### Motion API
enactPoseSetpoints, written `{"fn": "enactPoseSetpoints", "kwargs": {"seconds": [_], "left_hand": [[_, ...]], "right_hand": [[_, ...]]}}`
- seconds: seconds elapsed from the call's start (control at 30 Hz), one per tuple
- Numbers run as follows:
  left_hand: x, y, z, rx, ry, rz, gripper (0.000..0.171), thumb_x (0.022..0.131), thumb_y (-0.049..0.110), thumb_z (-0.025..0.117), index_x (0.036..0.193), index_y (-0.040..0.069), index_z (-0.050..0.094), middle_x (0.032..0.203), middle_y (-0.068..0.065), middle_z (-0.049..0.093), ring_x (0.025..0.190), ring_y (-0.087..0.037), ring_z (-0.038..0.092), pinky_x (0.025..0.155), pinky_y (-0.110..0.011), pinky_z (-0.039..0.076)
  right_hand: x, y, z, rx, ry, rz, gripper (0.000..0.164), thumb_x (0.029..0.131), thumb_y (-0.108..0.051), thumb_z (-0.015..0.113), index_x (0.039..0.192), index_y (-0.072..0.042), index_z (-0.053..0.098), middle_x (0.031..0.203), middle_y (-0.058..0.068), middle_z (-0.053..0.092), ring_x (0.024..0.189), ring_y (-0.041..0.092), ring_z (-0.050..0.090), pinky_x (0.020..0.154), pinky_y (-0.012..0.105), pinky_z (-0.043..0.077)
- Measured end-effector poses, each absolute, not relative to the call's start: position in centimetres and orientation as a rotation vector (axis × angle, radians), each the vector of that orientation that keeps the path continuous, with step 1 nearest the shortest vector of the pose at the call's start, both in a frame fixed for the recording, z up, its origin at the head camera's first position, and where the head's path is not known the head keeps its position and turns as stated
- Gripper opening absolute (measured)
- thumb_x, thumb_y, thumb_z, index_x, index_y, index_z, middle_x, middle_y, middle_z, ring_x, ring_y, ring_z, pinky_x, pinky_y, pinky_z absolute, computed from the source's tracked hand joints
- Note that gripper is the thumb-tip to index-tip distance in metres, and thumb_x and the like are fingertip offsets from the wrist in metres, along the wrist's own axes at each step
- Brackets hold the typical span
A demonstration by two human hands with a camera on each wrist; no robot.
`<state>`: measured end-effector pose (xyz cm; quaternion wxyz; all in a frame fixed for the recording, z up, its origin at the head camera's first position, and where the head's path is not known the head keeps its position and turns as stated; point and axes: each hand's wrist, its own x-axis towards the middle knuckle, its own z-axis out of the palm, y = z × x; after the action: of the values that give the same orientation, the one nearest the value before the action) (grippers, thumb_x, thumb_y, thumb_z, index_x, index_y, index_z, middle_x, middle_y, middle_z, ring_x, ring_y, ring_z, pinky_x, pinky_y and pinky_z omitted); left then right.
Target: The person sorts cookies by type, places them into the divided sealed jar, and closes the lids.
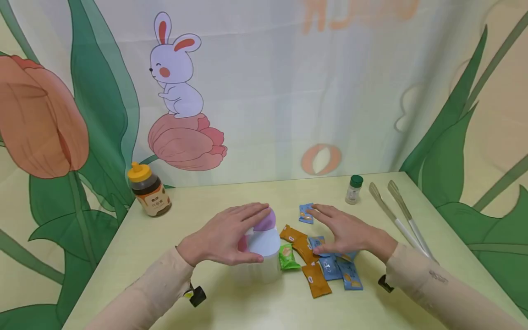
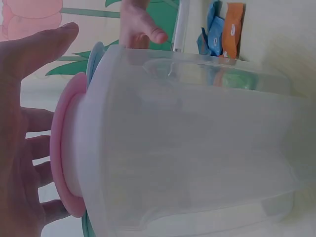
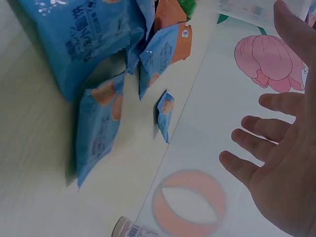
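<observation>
While left hand [image 1: 224, 234] spreads over lid [image 1: 266, 243] of see-through container [image 2: 187, 138] on table [image 1: 202, 201], fingers [image 2: 39, 148] uncurled, contact unclear, right hand [image 1: 350, 231] hovers, fingers loose and empty, above snack packets [image 1: 330, 268] just beside. Risk: off-centre push on lid could tip container; hasty sweep could scatter packets.

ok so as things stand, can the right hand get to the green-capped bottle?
Likely yes: the right hand looks open and holds nothing, and the green-capped bottle stands upright beyond it with nothing visible between. The tongs lie off to one side.
</observation>
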<state>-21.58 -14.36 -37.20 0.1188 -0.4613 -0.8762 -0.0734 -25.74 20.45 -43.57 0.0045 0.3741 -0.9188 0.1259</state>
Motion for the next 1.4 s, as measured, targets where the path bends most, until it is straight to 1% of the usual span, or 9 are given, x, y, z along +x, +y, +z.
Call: {"fn": "enactPoseSetpoints", "kwargs": {"seconds": [0.1,0.33,0.5,0.7,0.9,1.13,1.27,1.4], "left_hand": [[-21.4,-14.3,-37.3,-1.352,-2.564,-0.238,0.093,0.078,0.068,0.063,0.149,0.012,0.040,0.151,-0.003,0.043,0.136,-0.023,0.044,0.109,-0.046,0.043],[-21.1,-14.2,-37.5,-1.347,-2.570,-0.232,0.090,0.078,0.068,0.063,0.147,0.014,0.043,0.149,-0.003,0.045,0.134,-0.022,0.047,0.108,-0.044,0.044],[-21.0,-14.1,-37.5,-1.340,-2.564,-0.247,0.087,0.078,0.067,0.064,0.145,0.014,0.045,0.146,-0.003,0.048,0.132,-0.023,0.048,0.107,-0.044,0.044],[-21.0,-14.1,-37.4,-1.351,-2.547,-0.273,0.083,0.078,0.065,0.065,0.142,0.014,0.050,0.142,-0.002,0.052,0.130,-0.022,0.050,0.106,-0.044,0.045],[-20.8,-13.9,-37.4,-1.358,-2.530,-0.300,0.079,0.078,0.063,0.068,0.138,0.013,0.053,0.138,-0.001,0.054,0.127,-0.022,0.051,0.106,-0.041,0.046],[-20.4,-13.9,-37.9,-1.373,-2.528,-0.325,0.068,0.079,0.055,0.071,0.132,0.014,0.058,0.130,-0.001,0.058,0.119,-0.021,0.055,0.099,-0.038,0.051],[-20.2,-14.0,-37.8,-1.367,-2.533,-0.335,0.066,0.079,0.053,0.073,0.131,0.013,0.059,0.128,-0.001,0.058,0.118,-0.021,0.055,0.099,-0.037,0.051],[-20.2,-14.0,-37.7,-1.378,-2.537,-0.359,0.063,0.080,0.048,0.074,0.130,0.011,0.060,0.125,-0.002,0.058,0.117,-0.020,0.055,0.095,-0.034,0.054]], "right_hand": [[-25.4,20.6,-43.9,1.143,-2.917,0.416,0.101,0.078,-0.074,0.062,0.153,-0.015,0.031,0.156,0.015,0.032,0.140,0.035,0.036,0.108,0.057,0.041],[-25.0,20.9,-44.7,1.105,-2.937,0.448,0.095,0.079,-0.060,0.071,0.150,-0.010,0.035,0.152,0.015,0.039,0.137,0.034,0.040,0.107,0.055,0.042],[-25.0,21.0,-45.3,1.089,-2.934,0.448,0.088,0.079,-0.055,0.074,0.147,-0.008,0.042,0.147,0.016,0.045,0.133,0.035,0.045,0.104,0.054,0.045],[-25.2,20.9,-46.1,1.082,-2.948,0.453,0.080,0.081,-0.052,0.074,0.142,-0.008,0.048,0.143,0.016,0.050,0.129,0.034,0.048,0.103,0.053,0.047],[-25.3,20.8,-46.9,1.096,-2.977,0.472,0.074,0.082,-0.047,0.074,0.139,-0.005,0.051,0.141,0.015,0.051,0.128,0.034,0.049,0.103,0.052,0.047],[-25.2,20.8,-48.0,1.140,-2.997,0.497,0.068,0.083,-0.043,0.074,0.135,-0.004,0.054,0.138,0.015,0.054,0.125,0.033,0.051,0.101,0.050,0.048],[-25.5,20.6,-48.2,1.169,-2.966,0.476,0.065,0.084,-0.041,0.074,0.133,-0.003,0.056,0.134,0.014,0.057,0.122,0.032,0.053,0.100,0.048,0.050],[-25.8,20.5,-48.3,1.192,-2.947,0.420,0.061,0.085,-0.041,0.073,0.130,-0.003,0.058,0.130,0.012,0.060,0.119,0.028,0.055,0.099,0.045,0.051]]}}
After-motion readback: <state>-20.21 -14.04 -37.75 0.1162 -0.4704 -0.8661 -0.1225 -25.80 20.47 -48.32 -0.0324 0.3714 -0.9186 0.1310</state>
